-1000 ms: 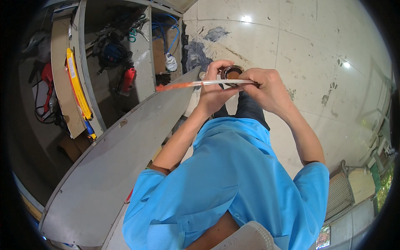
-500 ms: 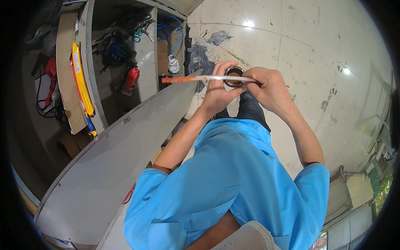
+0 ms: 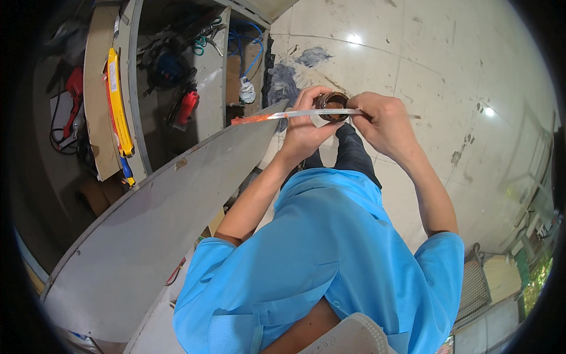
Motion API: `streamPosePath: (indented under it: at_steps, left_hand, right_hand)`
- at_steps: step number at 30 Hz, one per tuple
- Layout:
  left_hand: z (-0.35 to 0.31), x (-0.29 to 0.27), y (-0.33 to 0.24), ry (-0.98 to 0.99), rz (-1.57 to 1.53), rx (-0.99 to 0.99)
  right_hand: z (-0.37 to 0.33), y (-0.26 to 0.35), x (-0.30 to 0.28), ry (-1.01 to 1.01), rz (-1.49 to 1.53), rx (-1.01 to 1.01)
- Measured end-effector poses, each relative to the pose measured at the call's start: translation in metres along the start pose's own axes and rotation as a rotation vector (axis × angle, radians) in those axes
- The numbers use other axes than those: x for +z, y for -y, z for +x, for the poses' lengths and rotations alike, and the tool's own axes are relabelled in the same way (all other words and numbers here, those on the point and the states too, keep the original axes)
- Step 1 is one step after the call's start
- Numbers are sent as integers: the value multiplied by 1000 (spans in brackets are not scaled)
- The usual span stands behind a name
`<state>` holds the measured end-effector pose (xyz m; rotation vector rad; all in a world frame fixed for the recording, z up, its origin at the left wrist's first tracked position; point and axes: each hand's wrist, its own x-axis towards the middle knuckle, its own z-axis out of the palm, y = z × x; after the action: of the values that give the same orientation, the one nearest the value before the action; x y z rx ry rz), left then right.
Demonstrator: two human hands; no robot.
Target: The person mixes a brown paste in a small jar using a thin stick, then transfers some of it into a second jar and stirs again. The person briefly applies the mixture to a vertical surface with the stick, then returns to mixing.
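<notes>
My left hand is closed around a small dark brown jar, its round mouth facing up and brown-orange stuff showing inside. My right hand pinches a long thin whitish stick between thumb and fingers. It lies level across the jar's mouth and over my left fingers. Orange-red smears coat its left end, which reaches out beyond my left hand. Past the right hand pokes its other tip. Whether the stick touches the jar's rim, I cannot tell.
A grey panel slants along my left side. Beyond it, an open cabinet holds a blue-black power tool, a red tool, green-handled scissors and blue tubing. A yellow box lies on its ledge. Stained pale floor tiles spread ahead.
The jar's mouth shows more openly and its brown inside is clearer. The stick's right tip has come into sight beyond my right hand, and its orange end sits slightly lower.
</notes>
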<state>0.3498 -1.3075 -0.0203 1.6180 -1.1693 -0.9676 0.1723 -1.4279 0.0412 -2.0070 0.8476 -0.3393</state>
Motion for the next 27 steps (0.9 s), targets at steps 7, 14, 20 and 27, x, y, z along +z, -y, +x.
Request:
streamPosePath:
  at_steps: [7, 14, 20, 27]
  left_hand:
    - [-3, 4, -3, -68, -77, -37]
    - [-5, 3, -7, -145, 145, 90]
    - [-9, 3, -10, -180, 152, 130]
    - [-8, 3, -10, -223, 246, 227]
  right_hand:
    - [5, 2, -2, -64, 91, -40]
    - [4, 5, -2, -42, 51, -58]
    - [4, 4, 0, -67, 119, -74]
    - [3, 6, 1, -3, 239, -74]
